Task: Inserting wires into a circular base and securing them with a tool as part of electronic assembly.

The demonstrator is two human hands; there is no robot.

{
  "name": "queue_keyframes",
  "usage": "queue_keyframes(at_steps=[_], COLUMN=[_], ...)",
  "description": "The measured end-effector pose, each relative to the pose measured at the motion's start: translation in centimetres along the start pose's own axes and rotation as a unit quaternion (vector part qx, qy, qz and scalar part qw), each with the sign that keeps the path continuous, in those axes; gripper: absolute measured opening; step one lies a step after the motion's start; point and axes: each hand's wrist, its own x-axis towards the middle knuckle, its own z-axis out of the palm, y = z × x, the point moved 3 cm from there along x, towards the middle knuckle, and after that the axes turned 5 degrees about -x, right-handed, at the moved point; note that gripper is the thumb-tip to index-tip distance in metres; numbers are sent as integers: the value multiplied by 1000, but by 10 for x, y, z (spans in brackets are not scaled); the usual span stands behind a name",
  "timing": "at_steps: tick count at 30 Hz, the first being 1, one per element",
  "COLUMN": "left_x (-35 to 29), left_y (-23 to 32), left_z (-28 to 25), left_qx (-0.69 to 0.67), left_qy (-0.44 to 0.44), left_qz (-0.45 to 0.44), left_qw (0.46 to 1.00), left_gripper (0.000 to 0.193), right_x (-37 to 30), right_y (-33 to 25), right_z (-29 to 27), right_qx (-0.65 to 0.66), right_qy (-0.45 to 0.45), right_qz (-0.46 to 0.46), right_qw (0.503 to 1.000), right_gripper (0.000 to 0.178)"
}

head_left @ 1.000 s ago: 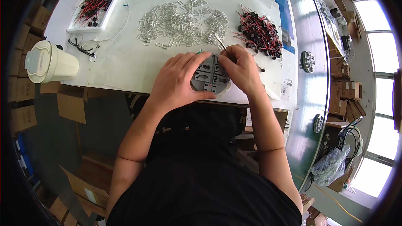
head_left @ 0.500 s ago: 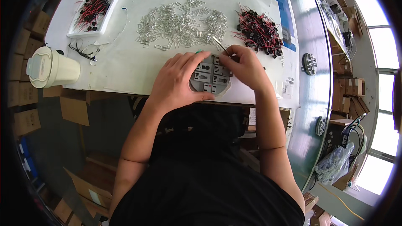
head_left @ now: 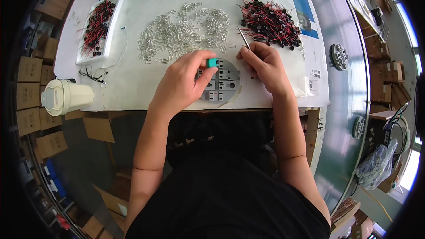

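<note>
Left hand [head_left: 188,79]: thumb and fingers pinched on a small green block [head_left: 211,63], which sits over the far-left part of the round grey fixture [head_left: 228,77]; can't tell if block and fixture touch. Fixture lies flat at the near edge of the worktop [head_left: 133,84], roughly mid-length, slotted face up, left side partly hidden by the hand. Right hand [head_left: 265,66]: just right of the fixture, fingers closed around a slim metal tool [head_left: 243,36], tip angled up and left toward the far edge. Beyond the hands, mid-worktop: loose spread of small shiny loop-shaped pieces [head_left: 177,35]. Right of that, toward the far right corner: heap of black parts on red wires [head_left: 272,24]. Far left corner has a white tray [head_left: 117,22] with more of the same wired parts in it. Eyeglasses [head_left: 94,76] by the left edge, between tray and a lidded cream cup [head_left: 73,97] at the near left corner. Printed label [head_left: 314,79] near the near right corner.
</note>
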Motion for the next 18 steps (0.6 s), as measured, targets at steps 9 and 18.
queue_keyframes(at_steps=[9, 18], left_x=[28, 17], left_y=[16, 0], left_z=[18, 22], left_qx=[224, 147], left_qy=[-131, -70], left_qz=[53, 34], left_qw=[964, 986], left_gripper=[20, 36], right_x=[-7, -51], right_y=[1, -13], right_z=[-5, -77], right_qx=[37, -270], right_qy=[28, 224], right_qz=[-34, -115], right_qw=[998, 930], right_gripper=[22, 14])
